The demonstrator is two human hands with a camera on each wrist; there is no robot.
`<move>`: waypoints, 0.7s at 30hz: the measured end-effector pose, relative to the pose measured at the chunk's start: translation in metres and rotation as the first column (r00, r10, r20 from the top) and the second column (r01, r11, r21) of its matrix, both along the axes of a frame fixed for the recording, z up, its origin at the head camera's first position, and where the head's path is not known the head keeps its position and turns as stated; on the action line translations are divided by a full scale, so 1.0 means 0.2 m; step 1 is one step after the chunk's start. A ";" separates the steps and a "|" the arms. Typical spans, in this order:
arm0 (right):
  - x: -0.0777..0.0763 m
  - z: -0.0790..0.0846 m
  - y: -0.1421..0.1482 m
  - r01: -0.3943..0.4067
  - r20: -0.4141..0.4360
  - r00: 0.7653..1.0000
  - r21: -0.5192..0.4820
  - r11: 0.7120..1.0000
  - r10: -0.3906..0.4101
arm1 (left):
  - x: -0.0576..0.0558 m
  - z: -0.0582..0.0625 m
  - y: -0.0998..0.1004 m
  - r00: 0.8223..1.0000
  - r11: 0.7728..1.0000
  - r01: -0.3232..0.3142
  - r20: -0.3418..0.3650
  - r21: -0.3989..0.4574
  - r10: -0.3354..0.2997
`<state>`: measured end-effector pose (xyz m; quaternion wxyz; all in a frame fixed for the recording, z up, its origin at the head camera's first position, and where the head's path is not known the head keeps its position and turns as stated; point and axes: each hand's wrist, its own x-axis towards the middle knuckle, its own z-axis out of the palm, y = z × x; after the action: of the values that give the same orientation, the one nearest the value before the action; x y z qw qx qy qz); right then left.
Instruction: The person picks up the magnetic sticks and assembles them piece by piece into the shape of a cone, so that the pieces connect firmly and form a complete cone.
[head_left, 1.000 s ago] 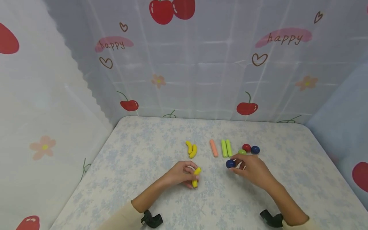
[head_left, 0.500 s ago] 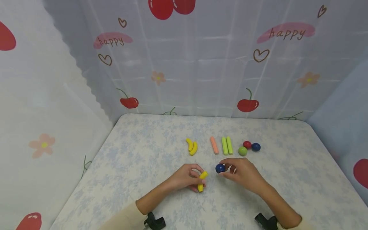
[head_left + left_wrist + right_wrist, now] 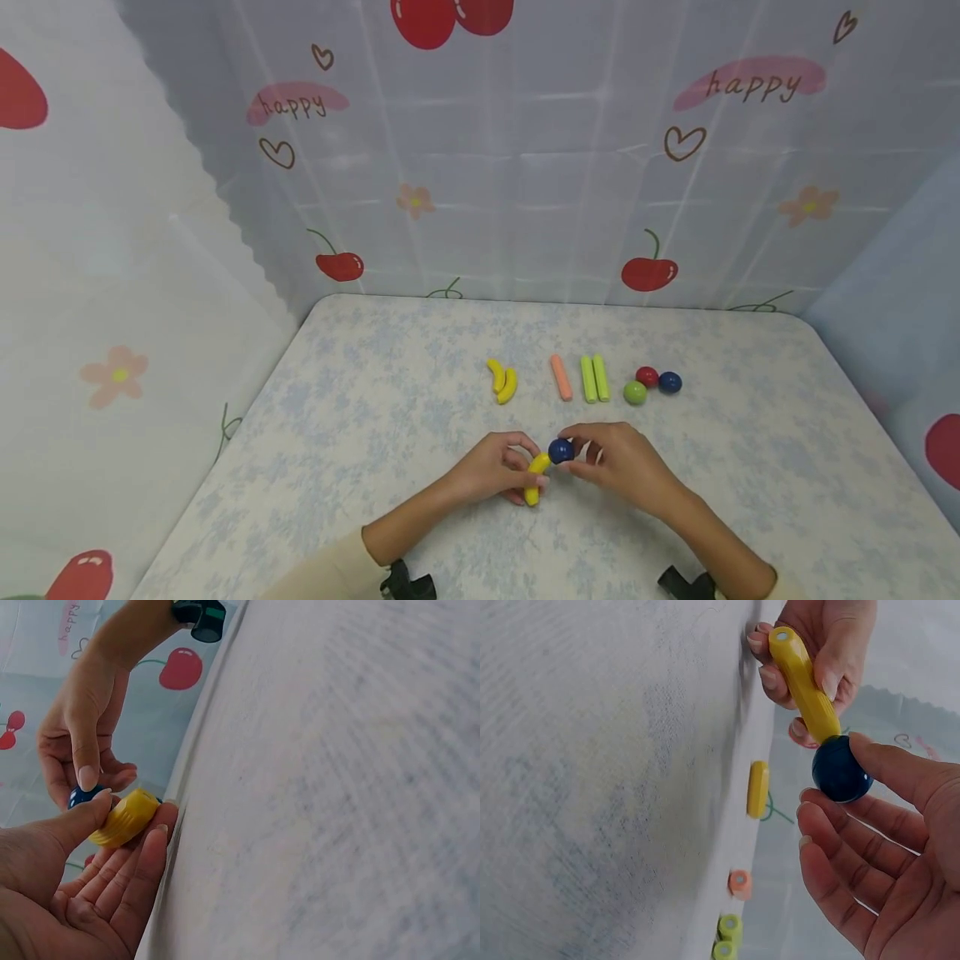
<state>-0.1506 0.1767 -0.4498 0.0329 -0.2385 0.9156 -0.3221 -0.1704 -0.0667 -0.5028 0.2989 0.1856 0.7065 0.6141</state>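
Observation:
My left hand [image 3: 495, 468] pinches a curved yellow magnetic rod [image 3: 804, 686] between thumb and fingers, over the front middle of the table. A small grey disc shows in the rod's near end in the right wrist view. Opposite it, my right hand [image 3: 624, 465] pinches a dark blue ball [image 3: 842, 769] between thumb and fingertips. The ball sits right at the rod's far end, the two meeting in the right wrist view. In the left wrist view the blue ball [image 3: 86, 796] is partly hidden behind the left thumb and the yellow rod [image 3: 129, 817].
On the table [image 3: 360, 375] behind the hands lie two curved yellow rods [image 3: 506, 387], a straight orange rod [image 3: 561, 378] and two light green rods [image 3: 595, 380]. Right of them sit a green ball [image 3: 634, 393], a red ball [image 3: 647, 377] and another blue ball [image 3: 671, 382].
My right hand has carried the blue ball left and nearer, away from the other balls. My left hand has shifted slightly right with the yellow rod, so ball and rod end now meet.

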 end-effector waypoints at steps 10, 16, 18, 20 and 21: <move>-0.01 -0.02 0.00 -0.063 0.043 0.997 -0.026 0.998 0.065 | 0.00 -0.01 0.00 0.997 0.997 0.055 0.060 0.046 -0.058; -0.02 -0.03 0.00 -0.095 0.082 0.992 -0.052 0.994 0.099 | -0.01 -0.03 -0.01 0.988 0.992 0.096 0.114 0.085 -0.106; -0.03 -0.04 0.00 -0.101 0.096 0.990 -0.058 0.993 0.107 | -0.01 -0.04 -0.01 0.984 0.990 0.110 0.131 0.094 -0.121; -0.02 -0.04 0.00 -0.108 0.103 0.988 -0.066 0.992 0.114 | -0.01 -0.04 -0.01 0.979 0.987 0.122 0.148 0.105 -0.137; -0.02 -0.04 0.00 -0.112 0.105 0.987 -0.072 0.991 0.119 | -0.01 -0.04 -0.01 0.977 0.986 0.128 0.155 0.111 -0.144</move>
<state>-0.1551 0.1777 -0.4576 0.0937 -0.2740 0.8860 -0.3621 -0.1729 -0.0691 -0.5110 0.3872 0.1975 0.6335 0.6402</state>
